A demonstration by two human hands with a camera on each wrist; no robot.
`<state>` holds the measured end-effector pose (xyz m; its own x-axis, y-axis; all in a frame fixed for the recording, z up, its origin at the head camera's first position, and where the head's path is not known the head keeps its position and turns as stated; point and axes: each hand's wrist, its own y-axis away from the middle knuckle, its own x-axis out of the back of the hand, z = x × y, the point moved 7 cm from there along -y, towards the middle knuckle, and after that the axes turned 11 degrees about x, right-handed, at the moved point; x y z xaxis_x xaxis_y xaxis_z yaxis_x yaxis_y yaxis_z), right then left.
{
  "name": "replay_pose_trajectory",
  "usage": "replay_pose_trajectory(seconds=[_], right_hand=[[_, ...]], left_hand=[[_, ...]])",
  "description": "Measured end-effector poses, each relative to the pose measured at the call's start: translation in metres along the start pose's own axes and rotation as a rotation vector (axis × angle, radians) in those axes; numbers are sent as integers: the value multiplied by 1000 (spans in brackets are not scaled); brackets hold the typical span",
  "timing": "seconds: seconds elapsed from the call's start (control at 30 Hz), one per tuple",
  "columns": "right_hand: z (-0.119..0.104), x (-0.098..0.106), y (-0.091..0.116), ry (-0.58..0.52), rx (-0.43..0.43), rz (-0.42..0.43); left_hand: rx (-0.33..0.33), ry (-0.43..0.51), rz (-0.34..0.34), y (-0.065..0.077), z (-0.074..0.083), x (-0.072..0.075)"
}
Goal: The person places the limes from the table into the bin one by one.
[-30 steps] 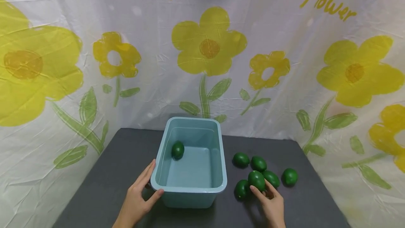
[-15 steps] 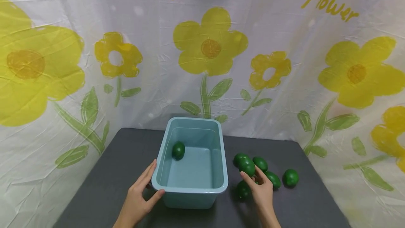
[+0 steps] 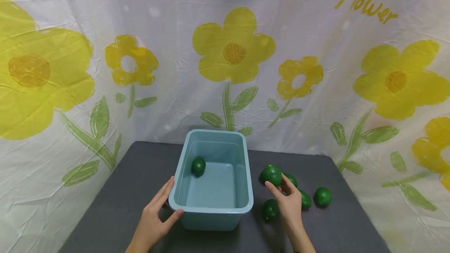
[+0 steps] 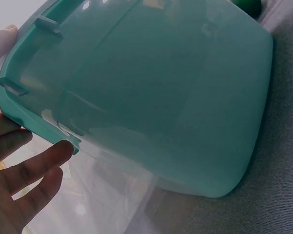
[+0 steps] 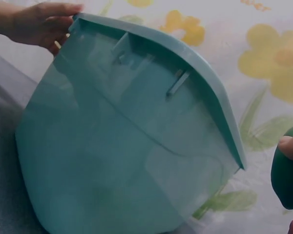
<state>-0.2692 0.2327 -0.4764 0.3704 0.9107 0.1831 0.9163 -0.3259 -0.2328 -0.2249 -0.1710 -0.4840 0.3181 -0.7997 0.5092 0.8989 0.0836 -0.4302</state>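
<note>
A light blue plastic bin point(image 3: 211, 221) stands on the dark table with one green lime point(image 3: 198, 166) at its left inside. My left hand point(image 3: 151, 221) holds the bin's near left corner, thumb on the front rim and fingers along the left side. To the right of the bin, my right hand point(image 3: 290, 205) pinches another lime point(image 3: 271, 175) between thumb and fingers, above the table. Under and beside that hand lie more limes: one nearer me point(image 3: 270, 210), one partly covered by the hand point(image 3: 306, 200), one behind the fingers point(image 3: 290, 180).
A separate lime point(image 3: 322, 197) lies farther right on the dark table point(image 3: 116, 202). A white cloth point(image 3: 168, 100) with yellow flowers hangs behind the table and along both sides. The bin's right wall point(image 5: 122, 146) stands between my two hands.
My right hand has lifted the lime from the pile and carried it up, away from me and slightly left. The left hand and the bin hold still.
</note>
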Motion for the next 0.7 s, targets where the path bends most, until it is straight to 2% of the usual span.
replay_pose_trajectory(seconds=[0.3, 0.57, 0.7], right_hand=[[-16, -10, -4, 6, 90, 6], [-26, -22, -8, -21, 133, 18], [-29, -28, -8, -31, 129, 10]], left_hand=[[18, -3, -4, -1, -2, -1], [12, -14, 3, -1, -1, -1], [14, -19, 1, 0, -2, 0]])
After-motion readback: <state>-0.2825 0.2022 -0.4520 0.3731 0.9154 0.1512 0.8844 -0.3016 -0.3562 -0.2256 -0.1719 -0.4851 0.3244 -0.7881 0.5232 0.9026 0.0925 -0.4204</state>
